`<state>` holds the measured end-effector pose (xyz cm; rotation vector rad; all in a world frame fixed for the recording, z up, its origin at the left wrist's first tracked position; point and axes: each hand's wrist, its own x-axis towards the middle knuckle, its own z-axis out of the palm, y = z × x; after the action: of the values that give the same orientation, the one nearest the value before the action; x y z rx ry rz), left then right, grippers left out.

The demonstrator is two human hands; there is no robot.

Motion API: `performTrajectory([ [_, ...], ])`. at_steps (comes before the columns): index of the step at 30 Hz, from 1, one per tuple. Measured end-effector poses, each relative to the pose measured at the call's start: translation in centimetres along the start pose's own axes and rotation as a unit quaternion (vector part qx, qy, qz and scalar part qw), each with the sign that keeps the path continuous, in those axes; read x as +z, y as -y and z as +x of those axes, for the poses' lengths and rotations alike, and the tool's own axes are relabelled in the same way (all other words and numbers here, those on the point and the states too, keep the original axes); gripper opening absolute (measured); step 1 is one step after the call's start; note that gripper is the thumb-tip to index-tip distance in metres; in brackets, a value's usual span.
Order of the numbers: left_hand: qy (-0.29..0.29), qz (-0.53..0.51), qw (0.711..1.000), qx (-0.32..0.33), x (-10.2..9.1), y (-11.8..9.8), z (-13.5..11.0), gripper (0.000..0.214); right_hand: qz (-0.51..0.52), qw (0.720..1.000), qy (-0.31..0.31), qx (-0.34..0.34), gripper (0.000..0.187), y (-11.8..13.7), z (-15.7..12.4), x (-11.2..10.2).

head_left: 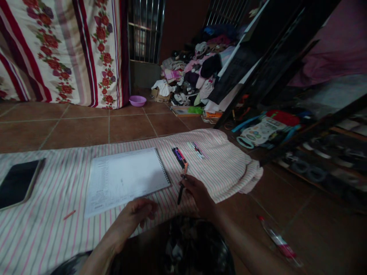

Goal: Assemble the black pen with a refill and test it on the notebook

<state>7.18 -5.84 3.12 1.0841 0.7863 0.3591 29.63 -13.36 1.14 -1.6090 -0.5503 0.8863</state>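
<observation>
My right hand is closed around a pen whose dark end points down toward me; an orange part shows above the fingers. Close beyond it lie several dark, purple and red pens side by side. A spiral notebook lies open-faced on the striped cloth, with a printed sheet along its left side. By the notebook's near edge rests my left hand, fingers loosely bent and apart, with nothing seen in them.
Pale pens lie farther right on the cloth. A tablet or phone is at the left, and a small orange stick lies nearer. On the tiled floor are a bottle, a purple basin and a clothes heap. A rack stands right.
</observation>
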Motion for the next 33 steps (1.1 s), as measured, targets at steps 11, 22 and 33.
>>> performTrajectory([
  [11, -0.005, 0.031, 1.000, 0.001, 0.0, 0.1, 0.1, 0.024, -0.056, 0.998, -0.022, -0.013, 0.033, -2.1, 2.8, -5.5],
  [22, 0.009, 0.076, 0.997, 0.014, -0.1, 0.3, 0.3, 0.031, -0.166, 0.985, -0.038, -0.008, 0.030, -0.7, 3.7, -7.0],
  [33, 0.013, 0.039, 0.999, 0.018, 0.4, 1.2, 1.3, 0.035, -0.129, 0.991, 0.000, -0.017, 0.043, -0.3, 1.9, -6.8],
])
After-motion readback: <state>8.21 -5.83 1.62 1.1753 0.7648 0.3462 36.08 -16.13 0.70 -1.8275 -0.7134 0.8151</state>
